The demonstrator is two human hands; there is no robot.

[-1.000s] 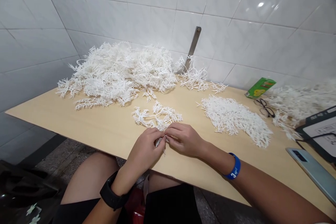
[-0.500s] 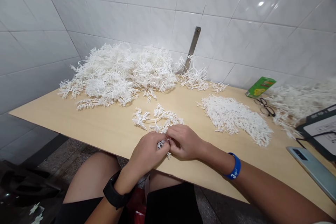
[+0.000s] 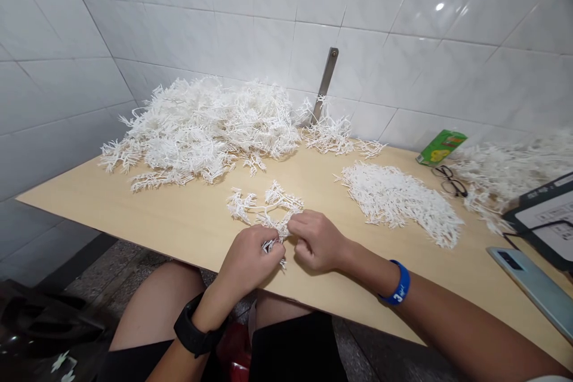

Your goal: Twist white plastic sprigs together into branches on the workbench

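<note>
My left hand is closed around small white branching plastic sprigs, whose tips poke out between thumb and fingers near the table's front edge. Just to its right, my right hand is curled with the fingertips pressed together. Whatever its fingers pinch, if anything, is hidden. A narrow gap separates the two hands. Right beyond them lies a white branched plastic piece with feathery ends, its near end close to my right fingertips.
A big heap of white plastic branches fills the back left of the wooden table. A flatter pile of white sprigs lies right of centre. Further right are a green carton, glasses and a phone. A metal bar stands against the wall.
My hands, which were touching over the sprigs, have drawn slightly apart. The left keeps its hold on the sprigs, and the right has shifted a little to the right.
</note>
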